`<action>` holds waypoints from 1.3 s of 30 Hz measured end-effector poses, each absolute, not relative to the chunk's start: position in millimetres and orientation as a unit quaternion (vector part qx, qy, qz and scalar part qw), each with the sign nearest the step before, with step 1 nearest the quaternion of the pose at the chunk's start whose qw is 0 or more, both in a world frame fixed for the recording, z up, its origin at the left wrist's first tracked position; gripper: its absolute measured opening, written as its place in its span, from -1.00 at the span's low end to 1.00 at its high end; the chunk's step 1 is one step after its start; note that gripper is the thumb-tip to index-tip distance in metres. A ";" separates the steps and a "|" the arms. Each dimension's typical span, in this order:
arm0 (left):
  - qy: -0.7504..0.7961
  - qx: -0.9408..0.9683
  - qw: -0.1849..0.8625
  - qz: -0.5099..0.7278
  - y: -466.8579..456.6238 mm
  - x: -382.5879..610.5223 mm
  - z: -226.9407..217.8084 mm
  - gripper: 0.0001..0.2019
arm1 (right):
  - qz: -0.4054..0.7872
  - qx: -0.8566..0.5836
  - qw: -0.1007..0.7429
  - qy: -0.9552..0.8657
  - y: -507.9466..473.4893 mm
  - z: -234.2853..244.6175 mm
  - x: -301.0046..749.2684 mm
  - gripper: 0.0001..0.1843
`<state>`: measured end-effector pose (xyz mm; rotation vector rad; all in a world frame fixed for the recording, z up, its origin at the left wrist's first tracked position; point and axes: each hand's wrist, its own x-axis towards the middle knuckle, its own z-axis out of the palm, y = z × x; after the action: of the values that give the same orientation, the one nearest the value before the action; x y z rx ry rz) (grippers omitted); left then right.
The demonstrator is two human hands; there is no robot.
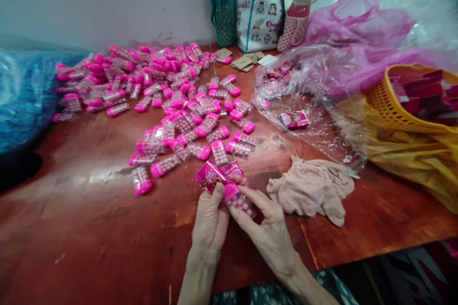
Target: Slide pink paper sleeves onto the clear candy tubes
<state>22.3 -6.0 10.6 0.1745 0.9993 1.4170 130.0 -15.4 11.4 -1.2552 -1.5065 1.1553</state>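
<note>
My left hand [210,221] and my right hand [263,221] meet low in the middle of the red wooden table [89,228]. Together they pinch a clear candy case with a pink cap [239,201], full of pink balls. A pink printed label sheet [211,175] sits against the case under my left thumb and fingers. My right fingers close round the case's lower end. A large heap of the same pink-capped candy cases [171,100] spreads over the table behind my hands.
A crumpled beige cloth [315,188] lies right of my hands. Clear plastic sheeting [315,100] holds pink packets [294,119]. A yellow basket [404,105] of red boxes stands far right. Tote bags [255,14] lean on the wall; blue plastic [21,95] lies left.
</note>
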 end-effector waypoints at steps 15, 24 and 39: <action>0.402 0.146 0.689 0.584 -12.6 17.8 9.9 -0.75 | 0.526 -0.470 0.419 -0.571 -8.7 6.9 136.7 -0.70; 0.449 0.135 0.646 0.603 -8.6 23.4 13.3 -0.80 | 0.540 -0.523 0.415 -0.513 -12.1 10.4 131.3 -0.74; 0.440 0.110 0.645 0.615 -11.4 25.1 13.3 -0.76 | 0.597 -0.506 0.393 -0.482 -9.1 12.0 126.6 -0.76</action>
<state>25.1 -11.4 13.3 0.2499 1.0021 1.4004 126.6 -9.1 12.0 -1.2852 -1.2246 1.5167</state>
